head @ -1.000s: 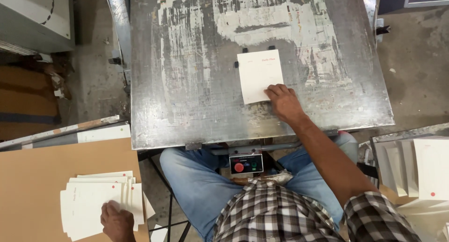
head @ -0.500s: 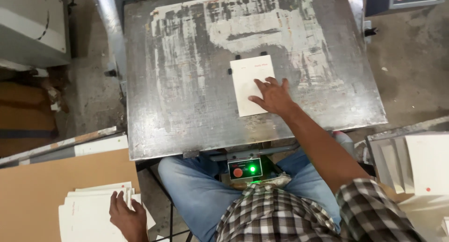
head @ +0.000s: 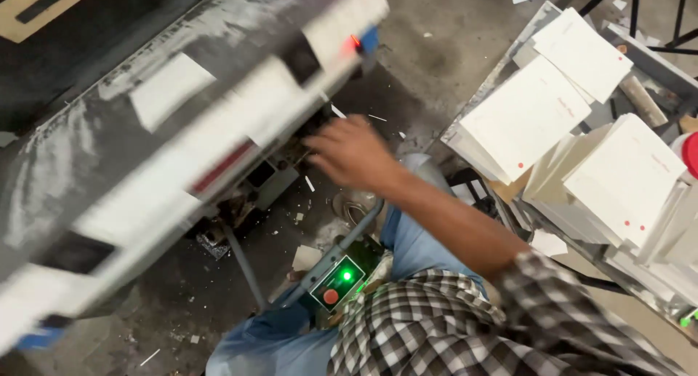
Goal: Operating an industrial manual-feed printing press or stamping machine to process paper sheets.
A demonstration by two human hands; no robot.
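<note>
Motion blurs the counter (head: 87, 172) and right hand (head: 349, 154); card stacks (head: 625, 180) run off the right edge.

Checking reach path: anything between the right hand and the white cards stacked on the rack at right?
Nothing visible. The right hand hangs over bare floor beside the blurred metal press plate; the stacked white paper cards lie apart, open gap between.
</note>
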